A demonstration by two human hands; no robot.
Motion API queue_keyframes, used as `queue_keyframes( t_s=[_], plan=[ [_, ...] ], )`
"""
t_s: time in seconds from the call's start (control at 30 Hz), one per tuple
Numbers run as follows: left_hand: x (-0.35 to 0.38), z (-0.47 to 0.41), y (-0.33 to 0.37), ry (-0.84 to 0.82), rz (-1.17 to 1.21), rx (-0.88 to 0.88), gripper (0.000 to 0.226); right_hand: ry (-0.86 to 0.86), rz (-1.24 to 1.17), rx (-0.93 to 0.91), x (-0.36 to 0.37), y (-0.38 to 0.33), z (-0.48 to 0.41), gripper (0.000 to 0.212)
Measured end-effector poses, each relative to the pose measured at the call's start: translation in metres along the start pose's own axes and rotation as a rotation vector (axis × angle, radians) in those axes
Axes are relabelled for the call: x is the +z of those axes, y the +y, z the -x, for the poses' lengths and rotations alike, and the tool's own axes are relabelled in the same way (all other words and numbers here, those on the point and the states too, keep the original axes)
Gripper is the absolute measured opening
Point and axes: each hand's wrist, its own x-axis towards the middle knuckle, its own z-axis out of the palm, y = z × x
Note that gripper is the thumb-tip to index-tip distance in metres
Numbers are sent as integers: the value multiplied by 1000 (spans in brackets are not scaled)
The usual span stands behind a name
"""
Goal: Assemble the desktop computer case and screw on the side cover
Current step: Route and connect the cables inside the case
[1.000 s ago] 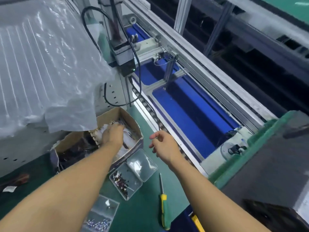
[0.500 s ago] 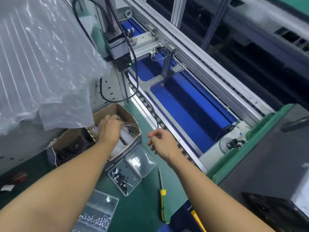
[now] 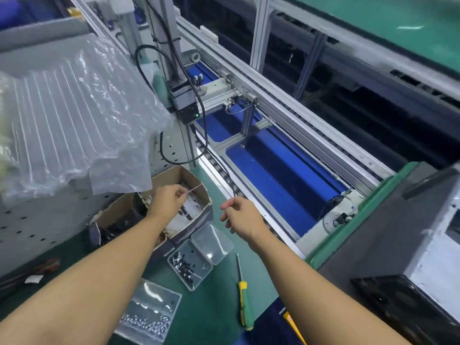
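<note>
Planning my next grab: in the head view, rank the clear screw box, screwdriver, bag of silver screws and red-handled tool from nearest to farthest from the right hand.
1. Clear screw box, just below-left of the right hand.
2. Screwdriver, below the hand, nearer the person.
3. Bag of silver screws, lower left.
4. Red-handled tool, far left edge.

Bright, even light (glare on the plastic wrap (image 3: 74, 115)), slight blur, bowed wide-angle edges.
</note>
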Motion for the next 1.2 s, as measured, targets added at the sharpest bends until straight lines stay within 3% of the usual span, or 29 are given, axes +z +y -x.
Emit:
queue_keyframes(
  t_s=[0.13,0.23,0.33,0.43,0.6,0.77,1.0,1.2],
  plan=[
    [-15,3,24,-336,352,-26,6,22,-54,-31,-6,-4,4,22],
    [-22,9,66,-551,651,-93,21,22,-224,-66,-15,-5,9,12],
    [-15,15,124,-752,725,-34,26,69,-338,-187,-36,-8,20,25],
    [-3,25,189,-779,757,46,27,245,-377,-321,-74,-8,40,10],
    [36,52,304,-848,655,243,28,561,-389,-437,-161,10,85,21],
    [98,101,397,-938,574,404,21,818,-489,-424,-252,48,141,30],
    [191,186,475,-988,639,373,13,1116,-661,-320,-340,130,223,27],
    [252,274,518,-1061,807,140,13,1211,-723,-251,-369,191,272,24]
  ],
)
